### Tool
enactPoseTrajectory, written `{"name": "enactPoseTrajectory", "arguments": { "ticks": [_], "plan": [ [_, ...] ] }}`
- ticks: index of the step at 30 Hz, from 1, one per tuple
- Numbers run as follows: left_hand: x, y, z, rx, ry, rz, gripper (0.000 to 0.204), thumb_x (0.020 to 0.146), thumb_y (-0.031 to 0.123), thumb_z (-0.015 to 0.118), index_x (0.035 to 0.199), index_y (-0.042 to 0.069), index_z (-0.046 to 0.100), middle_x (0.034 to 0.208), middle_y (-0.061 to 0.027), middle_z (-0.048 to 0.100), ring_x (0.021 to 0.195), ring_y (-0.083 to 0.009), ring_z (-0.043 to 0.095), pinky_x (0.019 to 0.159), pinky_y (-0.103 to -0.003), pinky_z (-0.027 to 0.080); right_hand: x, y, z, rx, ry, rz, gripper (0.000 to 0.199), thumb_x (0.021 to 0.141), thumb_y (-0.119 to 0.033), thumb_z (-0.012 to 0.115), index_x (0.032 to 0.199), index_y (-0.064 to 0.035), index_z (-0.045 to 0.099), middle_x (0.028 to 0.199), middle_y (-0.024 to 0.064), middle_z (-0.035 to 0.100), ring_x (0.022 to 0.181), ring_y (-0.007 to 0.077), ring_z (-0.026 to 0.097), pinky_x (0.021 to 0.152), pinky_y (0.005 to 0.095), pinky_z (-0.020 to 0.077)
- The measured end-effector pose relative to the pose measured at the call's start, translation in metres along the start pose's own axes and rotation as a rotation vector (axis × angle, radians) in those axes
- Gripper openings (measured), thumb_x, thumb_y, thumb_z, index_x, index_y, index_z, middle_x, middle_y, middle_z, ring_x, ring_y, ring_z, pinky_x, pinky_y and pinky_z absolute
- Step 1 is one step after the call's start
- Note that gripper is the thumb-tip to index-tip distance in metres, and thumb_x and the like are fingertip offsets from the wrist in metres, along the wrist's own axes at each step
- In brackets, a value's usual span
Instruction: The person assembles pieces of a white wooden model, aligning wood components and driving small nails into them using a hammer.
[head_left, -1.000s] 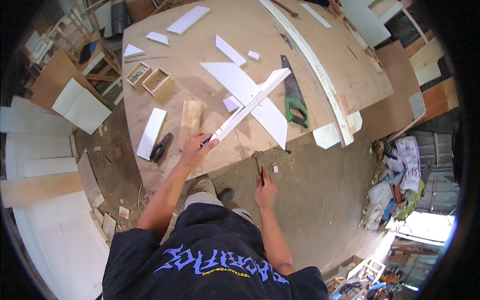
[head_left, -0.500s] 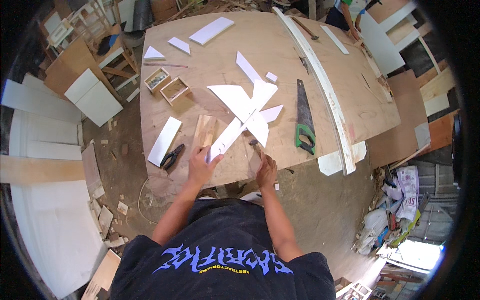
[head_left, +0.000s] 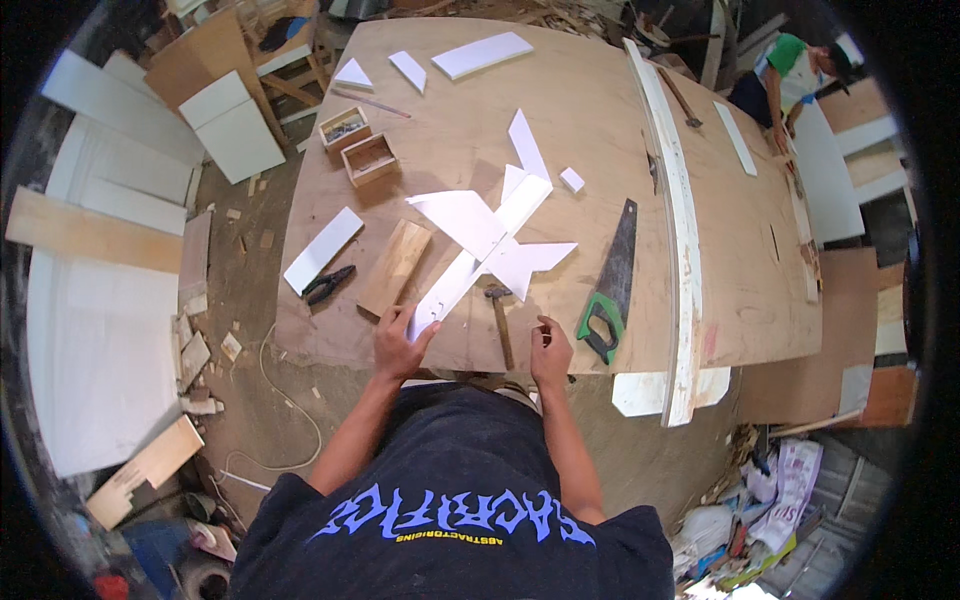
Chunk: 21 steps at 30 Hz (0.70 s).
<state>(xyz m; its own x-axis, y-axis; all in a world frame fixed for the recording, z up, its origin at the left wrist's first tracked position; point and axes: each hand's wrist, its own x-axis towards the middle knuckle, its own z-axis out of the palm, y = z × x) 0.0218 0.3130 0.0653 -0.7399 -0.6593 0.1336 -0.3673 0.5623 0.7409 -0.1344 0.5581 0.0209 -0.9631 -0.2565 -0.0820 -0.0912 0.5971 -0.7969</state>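
Note:
My left hand (head_left: 402,345) grips the near end of a long white board (head_left: 445,298). Other white angled pieces (head_left: 468,220) lie crossed with that board, forming a star-like shape. My right hand (head_left: 551,352) is closed at the table's near edge, its fingertips pinched; what they hold, if anything, is too small to make out. Just left of it a hammer (head_left: 503,330) lies on the table, apart from the hand. A bare wood block (head_left: 397,268) sits beside my left hand, with black-handled pliers (head_left: 328,285) farther left.
A green-handled saw (head_left: 606,310) lies to the right, before a long white beam (head_left: 682,250). Two small wooden boxes (head_left: 370,160), one with small hardware, stand left on the plywood table (head_left: 590,120). Loose white pieces lie around. Another person (head_left: 785,90) works at the far right.
My right hand has let go of the hammer, which now lies on the table, and has moved to its right. The left hand still holds the white board. The view has shifted.

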Motion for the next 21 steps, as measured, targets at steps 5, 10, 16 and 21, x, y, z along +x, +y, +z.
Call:
{"name": "enactPoseTrajectory", "arguments": {
  "ticks": [5, 10, 16, 21],
  "plan": [
    [-0.031, 0.004, 0.007, 0.011, 0.102, -0.094, 0.041, 0.089, 0.034, 0.082, 0.113, 0.002, 0.073, 0.099, -0.0181, 0.067, 0.092, -0.0373, 0.067, 0.079, -0.046, 0.053, 0.026, 0.014, -0.02, 0.032, -0.085, -0.105, 0.027, 0.098, -0.016, 0.068, 0.122, -0.0044, 0.072, 0.105, 0.0169, 0.075, 0.087, 0.0271, 0.072, 0.079, 0.0381, 0.0574],
    [-0.049, 0.001, 0.0, 0.047, 0.211, -0.207, 0.037, 0.092, 0.032, 0.08, 0.114, 0.003, 0.073, 0.098, -0.0168, 0.067, 0.091, -0.0367, 0.068, 0.079, -0.046, 0.053, 0.043, 0.007, 0.001, 0.023, -0.239, -0.21, 0.031, 0.094, -0.017, 0.071, 0.123, -0.0044, 0.071, 0.102, 0.0167, 0.074, 0.089, 0.0313, 0.072, 0.083, 0.0429, 0.0568],
    [-0.053, -0.024, -0.02, 0.016, 0.198, -0.331, 0.037, 0.093, 0.034, 0.079, 0.115, 0.004, 0.075, 0.095, -0.0156, 0.068, 0.087, -0.0342, 0.067, 0.077, -0.044, 0.052, 0.022, -0.013, 0.048, -0.409, -0.248, -0.313, 0.051, 0.088, -0.023, 0.08, 0.135, -0.0152, 0.06, 0.112, 0.0165, 0.064, 0.1, 0.0382, 0.068, 0.084, 0.0485, 0.0564],
    [-0.036, -0.035, -0.039, -0.015, 0.156, -0.306, 0.04, 0.093, 0.036, 0.08, 0.115, 0.003, 0.076, 0.091, -0.015, 0.067, 0.084, -0.0306, 0.066, 0.075, -0.043, 0.051, 0.019, -0.021, 0.058, -0.384, -0.304, -0.16, 0.055, 0.087, -0.015, 0.077, 0.138, -0.0196, 0.055, 0.12, 0.0163, 0.057, 0.109, 0.0409, 0.064, 0.088, 0.0516, 0.055]
  ]
}}
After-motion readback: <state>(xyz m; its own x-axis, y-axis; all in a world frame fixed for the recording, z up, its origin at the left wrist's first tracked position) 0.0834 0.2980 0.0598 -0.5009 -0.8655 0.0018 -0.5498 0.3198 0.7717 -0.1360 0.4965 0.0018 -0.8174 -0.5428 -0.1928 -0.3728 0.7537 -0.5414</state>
